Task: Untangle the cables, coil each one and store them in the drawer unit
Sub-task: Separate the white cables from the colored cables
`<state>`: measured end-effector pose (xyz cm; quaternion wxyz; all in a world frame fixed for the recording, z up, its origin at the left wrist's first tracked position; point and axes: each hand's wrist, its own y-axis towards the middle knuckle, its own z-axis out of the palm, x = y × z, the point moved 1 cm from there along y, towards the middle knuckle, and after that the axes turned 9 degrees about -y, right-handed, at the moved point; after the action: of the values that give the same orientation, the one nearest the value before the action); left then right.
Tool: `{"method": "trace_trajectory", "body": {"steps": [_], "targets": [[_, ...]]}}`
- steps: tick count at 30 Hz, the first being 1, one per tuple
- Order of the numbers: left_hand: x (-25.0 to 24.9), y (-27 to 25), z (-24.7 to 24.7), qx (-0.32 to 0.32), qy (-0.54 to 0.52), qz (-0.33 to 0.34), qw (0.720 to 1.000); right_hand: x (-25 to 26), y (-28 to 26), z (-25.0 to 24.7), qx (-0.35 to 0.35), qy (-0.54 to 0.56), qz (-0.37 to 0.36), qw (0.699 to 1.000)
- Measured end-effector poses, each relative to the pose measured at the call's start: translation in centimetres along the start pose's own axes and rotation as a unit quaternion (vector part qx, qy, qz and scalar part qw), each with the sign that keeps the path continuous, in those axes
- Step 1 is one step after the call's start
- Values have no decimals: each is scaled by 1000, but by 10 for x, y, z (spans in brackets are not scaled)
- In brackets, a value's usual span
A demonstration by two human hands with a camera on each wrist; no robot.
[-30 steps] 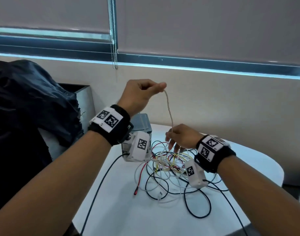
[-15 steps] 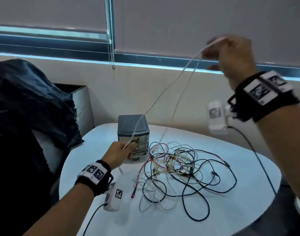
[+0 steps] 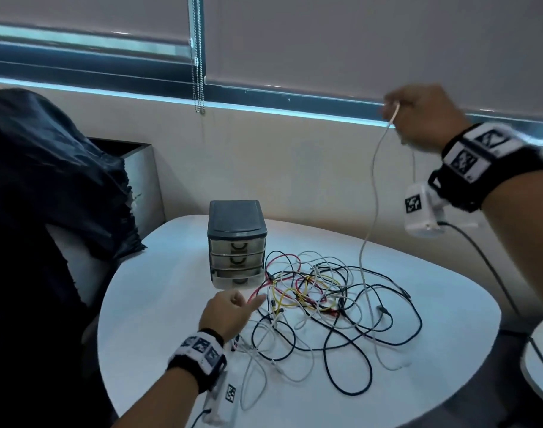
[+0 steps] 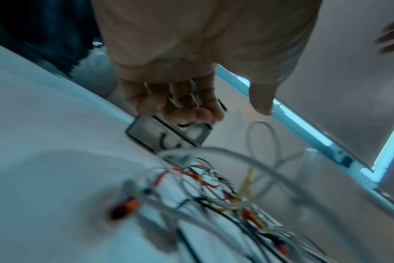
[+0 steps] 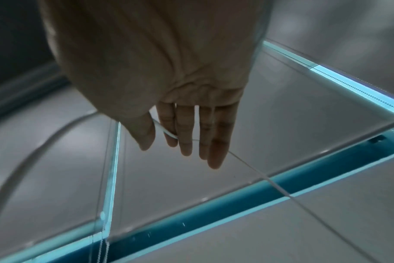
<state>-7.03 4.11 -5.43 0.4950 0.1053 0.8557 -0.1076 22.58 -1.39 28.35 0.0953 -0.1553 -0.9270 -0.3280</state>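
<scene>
A tangle of white, black, red and yellow cables (image 3: 319, 301) (image 4: 214, 186) lies on the white round table (image 3: 159, 304), right of a small grey drawer unit (image 3: 236, 242) (image 4: 164, 135) with its drawers closed. My right hand (image 3: 393, 109) (image 5: 164, 146) is raised high at the right and pinches a white cable (image 3: 373, 186) (image 5: 164, 130) between thumb and index finger; the cable hangs down into the tangle. My left hand (image 3: 242, 304) (image 4: 225, 113) hovers low at the tangle's left edge, in front of the drawer unit, fingers curled, thumb out, with nothing plainly in it.
A dark cloth (image 3: 48, 180) covers a seat at the left, with a metal box (image 3: 140, 168) behind it. A blind chain (image 3: 198, 72) hangs against the wall. Another white table edge (image 3: 542, 359) shows at the far right.
My left hand has let go of the white cable and dropped toward me, away from the drawer unit. The right hand has come down a little; the cable now hangs slack from it.
</scene>
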Motion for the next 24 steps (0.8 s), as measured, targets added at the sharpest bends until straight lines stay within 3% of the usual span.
{"method": "trace_trajectory", "body": {"steps": [2, 4, 7, 9, 12, 15, 16, 19, 24], "targets": [[-13, -10, 18, 75, 117, -8, 990, -14, -9, 29, 66, -69, 4, 995], [-20, -14, 29, 159, 234, -1, 959, -25, -18, 53, 111, -82, 11, 990], [-31, -9, 21, 187, 180, 18, 966, -34, -34, 76, 145, -77, 38, 986], [-55, -6, 5, 191, 118, 55, 973, -34, -45, 88, 207, -76, 64, 973], [-103, 2, -24, 195, 81, 120, 970, -5, -67, 100, 281, -6, 37, 959], [-148, 10, -48, 155, 74, 187, 967, 42, -90, 106, 344, 210, -14, 915], [-161, 12, -55, 136, 58, 204, 968, 56, -96, 109, 363, 238, -29, 901], [-195, 12, -81, 65, -47, 250, 965, 74, -104, 117, 332, 244, -40, 910], [-208, 10, -142, -36, -160, 237, 958, 37, -98, 119, 279, 266, 62, 920]]}}
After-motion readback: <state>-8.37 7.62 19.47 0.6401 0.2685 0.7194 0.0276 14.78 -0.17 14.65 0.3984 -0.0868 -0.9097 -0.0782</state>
